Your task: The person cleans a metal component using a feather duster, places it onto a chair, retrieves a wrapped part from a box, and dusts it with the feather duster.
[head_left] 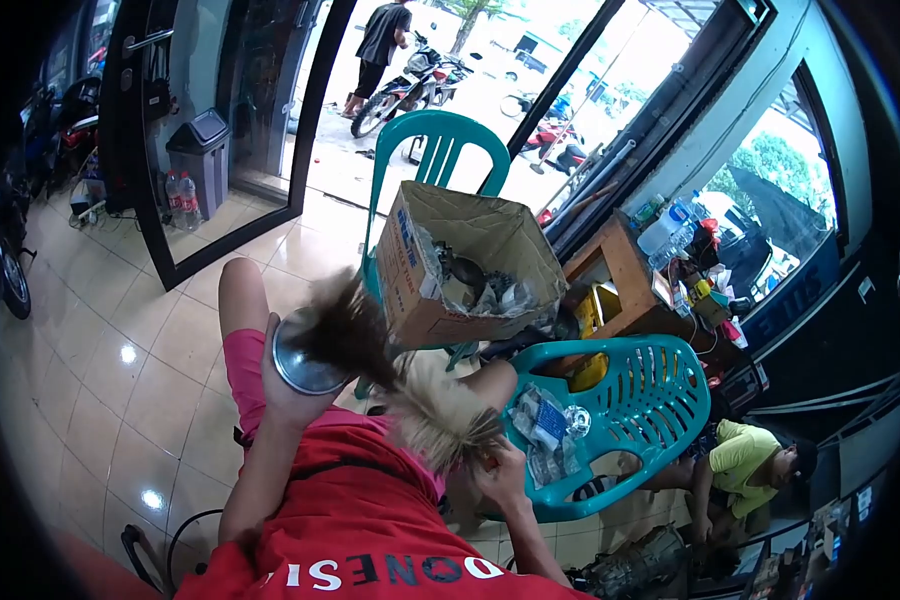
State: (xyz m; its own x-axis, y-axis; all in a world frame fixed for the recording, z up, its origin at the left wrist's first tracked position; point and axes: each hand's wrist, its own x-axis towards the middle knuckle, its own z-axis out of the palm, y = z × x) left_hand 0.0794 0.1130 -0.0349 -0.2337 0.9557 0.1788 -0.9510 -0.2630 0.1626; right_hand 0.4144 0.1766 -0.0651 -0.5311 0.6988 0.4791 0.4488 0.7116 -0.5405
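My left hand (pixel 288 400) holds a round, shiny metal part (pixel 315 376) at the left, above my lap. My right hand (pixel 504 474) is closed around the handle end of a feather duster (pixel 432 412), beige near the hand and dark brown toward the tip. The dark feathers, blurred, lie over the upper right of the metal part and partly hide it. Just beyond the duster stands an open cardboard box (pixel 415 285) on a green chair (pixel 430 122), with metal parts and plastic wrapping inside.
A second green chair (pixel 660 400) at the right carries a plastic bag with a blue packet (pixel 548 422) and a small metal part. A person in yellow (pixel 745 465) crouches beyond it. Behind stand a cluttered wooden table (pixel 625 275), a glass door and a grey bin (pixel 200 155).
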